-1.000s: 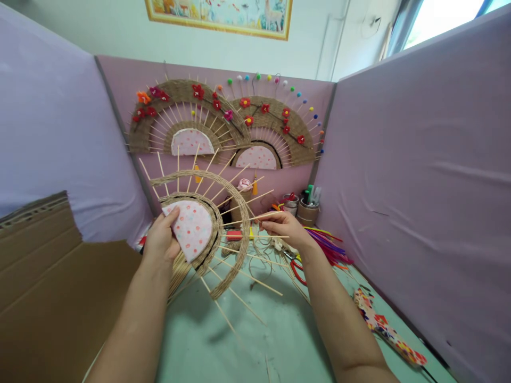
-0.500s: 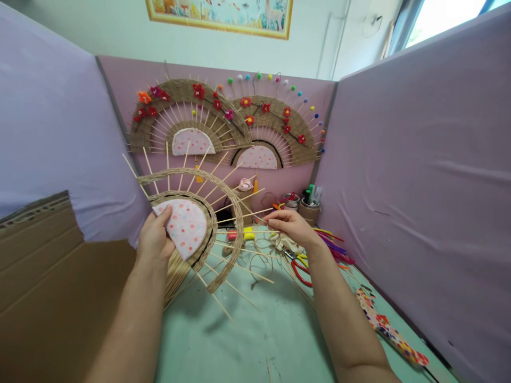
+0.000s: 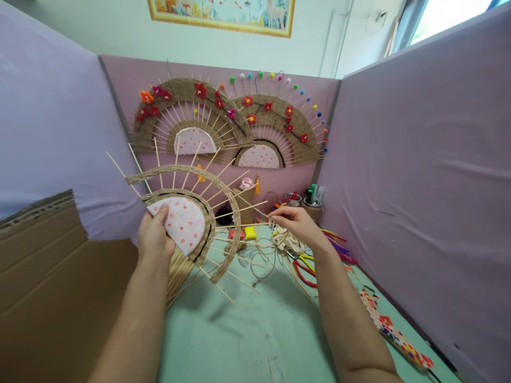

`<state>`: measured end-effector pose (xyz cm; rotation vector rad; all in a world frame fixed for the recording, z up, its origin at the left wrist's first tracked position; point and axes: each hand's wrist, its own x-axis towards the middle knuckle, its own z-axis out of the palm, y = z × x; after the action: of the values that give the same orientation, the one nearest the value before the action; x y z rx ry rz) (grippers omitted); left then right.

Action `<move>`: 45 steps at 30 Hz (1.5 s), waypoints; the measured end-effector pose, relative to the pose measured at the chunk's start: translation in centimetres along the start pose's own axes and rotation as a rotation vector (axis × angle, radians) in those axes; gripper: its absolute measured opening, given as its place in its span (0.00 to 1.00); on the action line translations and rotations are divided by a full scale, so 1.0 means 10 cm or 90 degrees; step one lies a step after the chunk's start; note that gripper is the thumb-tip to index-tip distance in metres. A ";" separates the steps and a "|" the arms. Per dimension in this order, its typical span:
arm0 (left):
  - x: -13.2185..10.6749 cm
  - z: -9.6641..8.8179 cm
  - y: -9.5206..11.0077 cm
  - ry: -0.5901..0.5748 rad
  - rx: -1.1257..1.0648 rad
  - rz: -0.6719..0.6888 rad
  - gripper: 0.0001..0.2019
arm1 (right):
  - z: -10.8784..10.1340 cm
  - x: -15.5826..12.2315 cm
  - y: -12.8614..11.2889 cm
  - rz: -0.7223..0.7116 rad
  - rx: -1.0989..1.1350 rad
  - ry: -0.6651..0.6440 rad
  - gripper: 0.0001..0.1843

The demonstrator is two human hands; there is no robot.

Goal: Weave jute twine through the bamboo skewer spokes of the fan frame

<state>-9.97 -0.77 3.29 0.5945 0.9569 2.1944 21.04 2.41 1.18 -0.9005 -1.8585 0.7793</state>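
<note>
My left hand (image 3: 157, 234) grips a half-round woven fan (image 3: 184, 223) at its lower left, thumb on the pink dotted fabric centre. Thin wooden sticks spread from the fan like rays, with a woven twine band running across them. To the right, my right hand (image 3: 293, 221) pinches a strand of twine (image 3: 259, 211) that runs taut from the outer band. The strand's loose length seems to hang in loops below, over the table. The fan is held tilted above the green tabletop (image 3: 239, 340).
Two finished fans (image 3: 199, 90) with felt flowers hang on the pink back panel. Red-handled scissors (image 3: 305, 274), a yellow block (image 3: 250, 232) and pen cups (image 3: 312, 205) lie or stand behind. A bundle of sticks (image 3: 178, 279) and cardboard (image 3: 59, 298) are at left; a floral strip (image 3: 399, 338) lies right.
The fan has turned slightly anticlockwise in my left hand, its left sticks tipping further left. My right hand stays pinched on the twine. The whole view has shifted a little.
</note>
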 end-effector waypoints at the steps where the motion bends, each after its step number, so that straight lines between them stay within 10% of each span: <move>1: 0.00 0.00 -0.01 0.001 -0.005 0.004 0.08 | 0.00 0.00 0.00 0.001 0.009 0.002 0.16; 22: -0.10 0.08 -0.10 0.029 -0.079 -0.012 0.06 | 0.17 0.04 0.12 0.149 0.425 -0.063 0.14; 31: -0.22 0.19 -0.32 0.048 -0.116 -0.076 0.05 | 0.48 -0.01 0.01 0.163 0.336 -0.212 0.16; 40: -0.15 0.15 -0.37 0.123 -0.103 -0.174 0.05 | 0.54 0.07 -0.03 0.088 0.250 -0.102 0.19; 45: -0.27 0.21 -0.34 0.016 -0.088 -0.263 0.11 | 0.58 0.06 -0.04 0.016 0.208 -0.039 0.22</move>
<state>-5.54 -0.02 1.60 0.2744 0.8448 1.8809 15.52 1.85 -0.58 -0.6976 -1.7083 1.0997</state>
